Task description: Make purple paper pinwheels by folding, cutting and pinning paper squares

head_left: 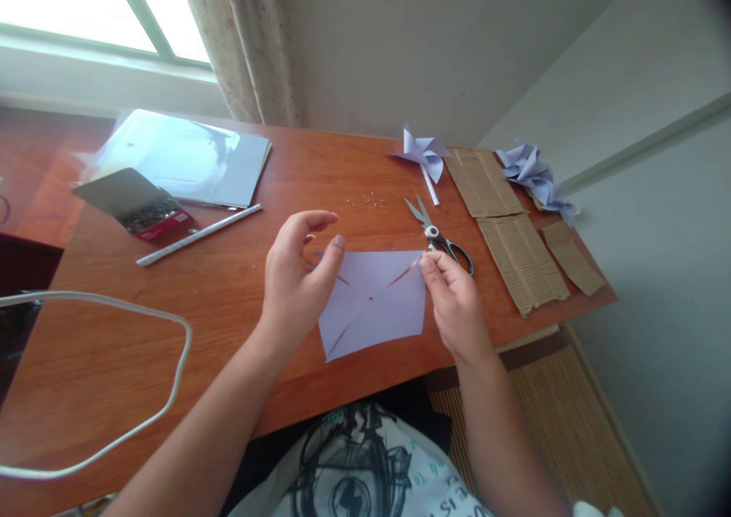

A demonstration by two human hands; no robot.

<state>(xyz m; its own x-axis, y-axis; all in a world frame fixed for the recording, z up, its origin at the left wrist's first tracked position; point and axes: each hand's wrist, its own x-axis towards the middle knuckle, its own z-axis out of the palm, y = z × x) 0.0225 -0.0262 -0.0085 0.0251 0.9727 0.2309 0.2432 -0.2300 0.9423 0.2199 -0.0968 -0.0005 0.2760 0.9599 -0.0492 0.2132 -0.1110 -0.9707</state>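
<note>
A lavender paper square [380, 315] lies before me at the table's near edge, with slits cut in from its corners and a small hole at its middle. My right hand [455, 296] pinches the paper's upper right corner between thumb and fingers. Over the upper left corner hovers my left hand [302, 269], its thumb and fingers apart and curved, with nothing between them. Part of that corner is hidden behind this hand. Just beyond my right hand rest scissors [435, 234] with dark handles, blades slightly apart.
A finished paper pinwheel [423, 154] lies at the back, near small paper scraps [371, 199]. Cardboard pieces [505, 228] and crumpled paper [531, 173] are on the right. Leftward are a rolled paper stick [199, 235], an open box [140, 209], a paper pack [183, 155] and a white cable [186, 349].
</note>
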